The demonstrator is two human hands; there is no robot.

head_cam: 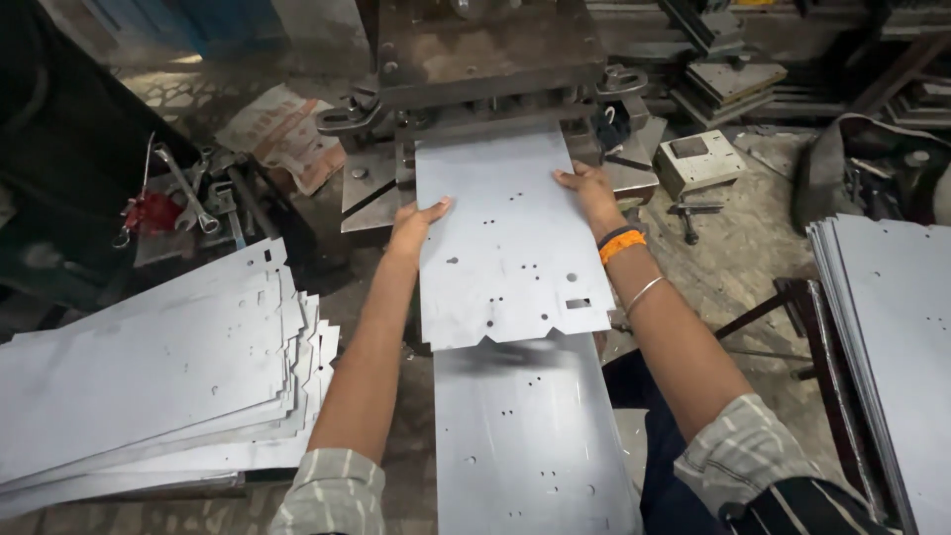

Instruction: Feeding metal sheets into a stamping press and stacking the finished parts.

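A flat grey metal sheet with small punched holes and a notched near edge lies with its far end under the dark press machine. My left hand grips the sheet's left edge. My right hand, with an orange band and a thin bangle on the wrist, holds the right edge near the press. A second punched sheet lies beneath it, running toward me.
A stack of cut sheets sits at the left. Another stack rests on a dark frame at the right. Wrenches and a red tool lie at the far left. Metal blocks and dies stand right of the press.
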